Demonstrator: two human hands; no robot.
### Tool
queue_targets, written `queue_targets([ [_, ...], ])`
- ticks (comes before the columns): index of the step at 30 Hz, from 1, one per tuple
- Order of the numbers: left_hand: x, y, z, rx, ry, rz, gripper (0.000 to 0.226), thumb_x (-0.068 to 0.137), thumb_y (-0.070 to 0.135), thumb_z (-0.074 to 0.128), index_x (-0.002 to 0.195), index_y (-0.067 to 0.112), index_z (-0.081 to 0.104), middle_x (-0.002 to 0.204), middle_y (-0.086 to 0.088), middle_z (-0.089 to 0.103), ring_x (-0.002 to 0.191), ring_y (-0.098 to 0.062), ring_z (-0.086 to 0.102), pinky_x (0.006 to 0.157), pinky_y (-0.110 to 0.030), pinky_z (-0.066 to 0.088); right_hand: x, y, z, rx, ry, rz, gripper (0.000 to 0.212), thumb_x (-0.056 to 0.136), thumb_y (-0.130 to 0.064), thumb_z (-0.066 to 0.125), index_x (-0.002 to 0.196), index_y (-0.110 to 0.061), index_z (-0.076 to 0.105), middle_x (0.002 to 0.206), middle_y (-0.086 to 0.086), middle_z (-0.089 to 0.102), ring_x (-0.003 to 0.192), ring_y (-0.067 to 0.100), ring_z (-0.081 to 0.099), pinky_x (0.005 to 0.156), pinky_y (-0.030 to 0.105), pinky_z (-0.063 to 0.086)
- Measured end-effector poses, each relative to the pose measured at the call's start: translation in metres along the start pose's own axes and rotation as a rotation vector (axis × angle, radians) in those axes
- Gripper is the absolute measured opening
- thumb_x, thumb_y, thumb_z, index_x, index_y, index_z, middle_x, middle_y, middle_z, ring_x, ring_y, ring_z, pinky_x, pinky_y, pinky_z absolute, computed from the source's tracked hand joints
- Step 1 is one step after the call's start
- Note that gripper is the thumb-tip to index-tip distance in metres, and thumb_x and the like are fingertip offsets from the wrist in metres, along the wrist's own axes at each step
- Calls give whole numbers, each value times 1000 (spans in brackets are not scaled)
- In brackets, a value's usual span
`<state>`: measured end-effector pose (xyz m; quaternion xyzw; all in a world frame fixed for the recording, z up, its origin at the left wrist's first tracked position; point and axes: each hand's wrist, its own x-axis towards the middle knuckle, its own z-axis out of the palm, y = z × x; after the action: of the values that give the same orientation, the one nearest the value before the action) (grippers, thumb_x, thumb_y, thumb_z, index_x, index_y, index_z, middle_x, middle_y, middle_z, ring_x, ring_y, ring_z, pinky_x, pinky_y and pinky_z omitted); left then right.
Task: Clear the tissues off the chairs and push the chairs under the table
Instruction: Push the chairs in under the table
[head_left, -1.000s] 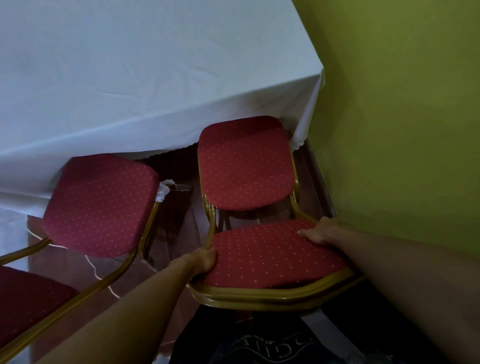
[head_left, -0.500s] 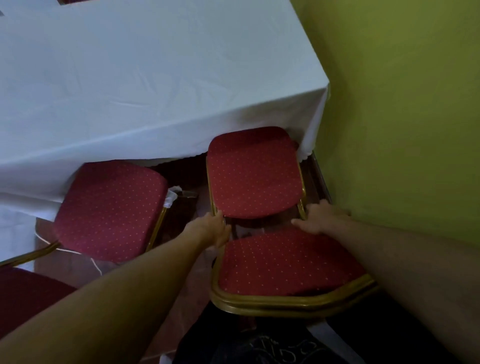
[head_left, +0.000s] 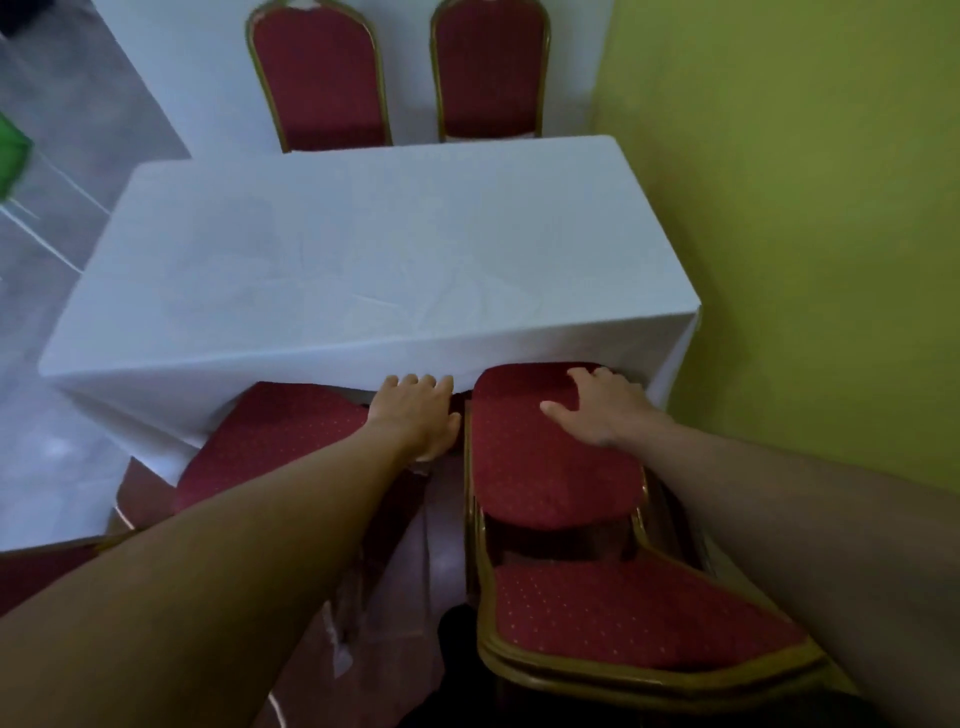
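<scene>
The person is showing two bare forearms with no sleeves reaching into view, and both arms are running uncovered from the near edge out to the wrists. The left grip (head_left: 415, 415) and the right grip (head_left: 605, 408) are wearing no gloves, rings, watch or bands that can be made out. Below, between the arms, a dark garment (head_left: 457, 670) is showing; its details are too dim to tell.
</scene>
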<state>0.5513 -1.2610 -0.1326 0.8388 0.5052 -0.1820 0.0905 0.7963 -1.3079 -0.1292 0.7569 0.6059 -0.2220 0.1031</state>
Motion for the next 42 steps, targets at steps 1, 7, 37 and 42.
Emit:
queue_targets([
  [1,-3,-4,-6,-2,7,-22,62,100,49,33,151,14,31,147,-12,47,133,-32,45,111,-48,33,0,-7,-8,-6,16,-14,83,93,-72,39,155,-18,31,156,15,38,140,35,40,112,50,34],
  [7,-33,-12,-43,-45,92,-142,63,102,48,33,153,13,26,152,-12,42,135,-32,42,110,-48,33,4,-44,-39,-20,57,-172,82,94,-71,39,156,-19,28,153,15,40,137,35,43,111,46,37],
  [37,-198,-260,-3,-73,96,-438,58,100,53,32,144,16,39,143,-9,50,126,-33,49,103,-48,37,-38,-308,-1,-97,30,-335,77,95,-67,40,154,-19,28,148,13,43,133,35,44,107,47,38],
  [42,-221,-328,7,-110,67,-449,58,100,49,34,145,14,41,148,-10,46,132,-34,47,101,-49,39,-50,-375,16,-54,36,-294,77,94,-70,39,154,-22,29,149,11,42,134,34,42,107,49,38],
])
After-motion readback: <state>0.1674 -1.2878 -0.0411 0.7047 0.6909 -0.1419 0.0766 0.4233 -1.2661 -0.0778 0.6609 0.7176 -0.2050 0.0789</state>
